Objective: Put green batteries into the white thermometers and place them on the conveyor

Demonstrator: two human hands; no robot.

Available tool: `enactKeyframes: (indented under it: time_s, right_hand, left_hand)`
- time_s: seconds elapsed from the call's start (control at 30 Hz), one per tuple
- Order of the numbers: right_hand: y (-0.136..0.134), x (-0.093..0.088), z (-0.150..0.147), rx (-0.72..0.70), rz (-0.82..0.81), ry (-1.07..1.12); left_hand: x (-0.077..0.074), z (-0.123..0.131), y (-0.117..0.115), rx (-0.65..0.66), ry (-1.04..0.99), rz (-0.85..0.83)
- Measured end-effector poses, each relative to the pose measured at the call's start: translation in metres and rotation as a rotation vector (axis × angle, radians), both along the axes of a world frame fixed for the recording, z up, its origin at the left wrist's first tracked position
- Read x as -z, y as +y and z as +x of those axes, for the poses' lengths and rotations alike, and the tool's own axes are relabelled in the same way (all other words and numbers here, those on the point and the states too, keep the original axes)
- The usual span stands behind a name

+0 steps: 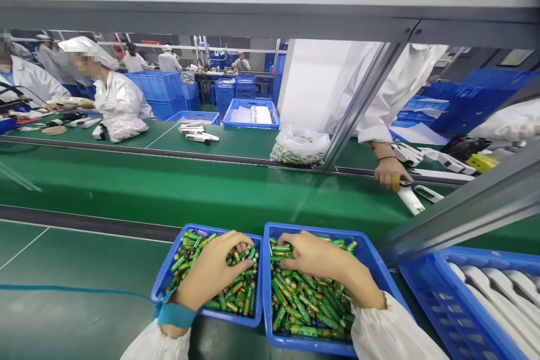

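Two blue trays of green and gold batteries stand side by side in front of me. Over the left tray [159, 281] is my left hand [217, 264], with a blue band at its wrist; thumb and fingers are apart above the batteries [247, 292]. My right hand [310, 253] reaches into the right tray [312, 344], touching the batteries [301, 304] near its back left corner. Its thumb and index finger are spread, and the other fingertips are partly hidden. I see nothing held in either hand.
Beyond the trays runs a green conveyor [169, 180]. A co-worker's hand [390, 171] holds a white device [410, 199] over it. A metal post [468, 202] slants at the right, above a blue crate [447, 304] of white parts. A bag [301, 146] sits across the belt.
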State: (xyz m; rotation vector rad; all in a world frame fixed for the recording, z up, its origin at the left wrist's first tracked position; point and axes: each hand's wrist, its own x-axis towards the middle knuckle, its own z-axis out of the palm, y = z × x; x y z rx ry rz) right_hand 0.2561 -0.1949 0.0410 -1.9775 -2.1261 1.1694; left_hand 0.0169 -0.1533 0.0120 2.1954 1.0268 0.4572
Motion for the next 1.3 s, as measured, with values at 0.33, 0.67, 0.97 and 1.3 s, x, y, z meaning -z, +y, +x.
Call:
enactKeyframes:
  time_s: [0.33, 0.67, 0.97, 1.3]
  right_hand:
    - [0.001, -0.003, 0.002, -0.018, 0.06, 0.013]
    - [-0.003, 0.003, 0.003, 0.171, 0.01, 0.161]
    - [-0.021, 0.024, -0.018, 0.427, 0.171, 0.257]
    - [-0.023, 0.052, -0.004, 0.417, 0.122, 0.449]
  left_hand:
    - [0.002, -0.004, 0.003, 0.031, -0.069, -0.007]
    - [0.005, -0.005, 0.01, -0.018, -0.041, -0.053]
    - [-0.003, -0.001, 0.002, -0.085, -0.024, -0.121]
    - [-0.021, 0.024, -0.008, -0.172, 0.025, -0.203]
